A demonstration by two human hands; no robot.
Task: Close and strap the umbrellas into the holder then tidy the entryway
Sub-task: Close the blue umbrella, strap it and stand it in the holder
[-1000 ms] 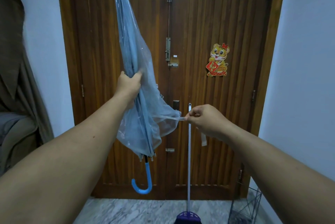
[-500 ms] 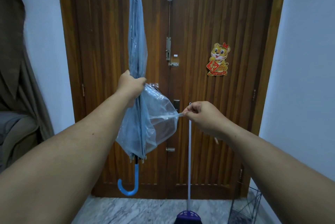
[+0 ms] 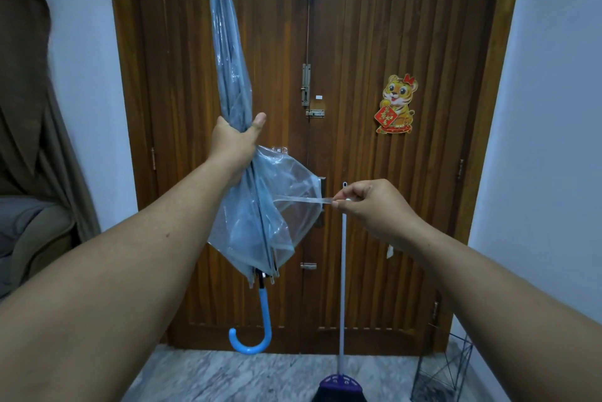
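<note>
A folded transparent umbrella (image 3: 233, 82) with a blue tip and a blue hooked handle (image 3: 257, 333) hangs upright, handle down, in front of the wooden door. My left hand (image 3: 233, 144) grips it around the middle of the canopy. Below that grip the clear plastic still bulges out loosely to the right. My right hand (image 3: 371, 206) pinches the end of the umbrella's clear strap (image 3: 303, 199) and holds it pulled taut to the right. A black wire umbrella holder (image 3: 443, 372) stands on the floor at the lower right, against the wall.
A broom (image 3: 342, 271) with a white stick and purple head leans against the wooden double door (image 3: 374, 27) just behind my right hand. A tiger sticker (image 3: 395, 105) is on the door. Curtain and sofa (image 3: 29, 232) at left, white wall at right, marble floor (image 3: 211, 375) below.
The umbrella has swung from tilted to nearly upright and turned in my left hand, its hook now facing left. The loose canopy has gathered closer; my right hand keeps the strap taut.
</note>
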